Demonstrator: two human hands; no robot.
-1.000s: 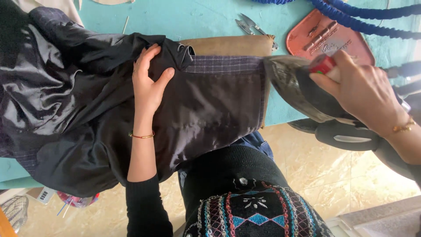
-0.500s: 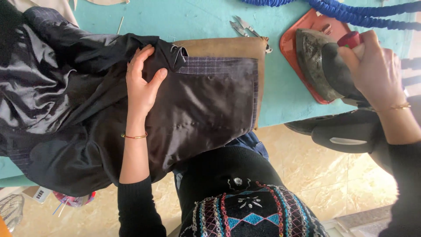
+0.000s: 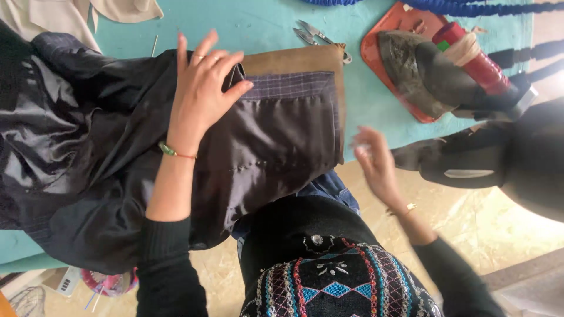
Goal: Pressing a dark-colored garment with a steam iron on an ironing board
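The left hand (image 3: 202, 91) lies flat on the dark garment (image 3: 176, 158), palm down, its fingers (image 3: 207, 50) spread and released, grasping nothing, only pressing the cloth near the folded edge; a thin bracelet circles the wrist. The garment, shiny dark lining outward, is spread across the teal counter (image 3: 258, 23) and spills over the near edge toward the person's lap; a checked strip (image 3: 288, 85) and a tan band (image 3: 294, 60) run along its upper right part. The right hand (image 3: 376, 164) hangs in the air just off the garment's right edge, above the counter's edge, blurred; its fingers look loose and open, holding nothing. Well to its upper right, an old iron (image 3: 435, 73) with a red handle rests on a red tray (image 3: 388, 29) on the counter. Small metal snips (image 3: 314, 34) lie on the counter just above the tan band; a blue cord (image 3: 470, 7) runs along the far edge; pale cloth (image 3: 76, 14) lies at the far left corner. A dark embroidered top (image 3: 335, 276) fills the lower middle.
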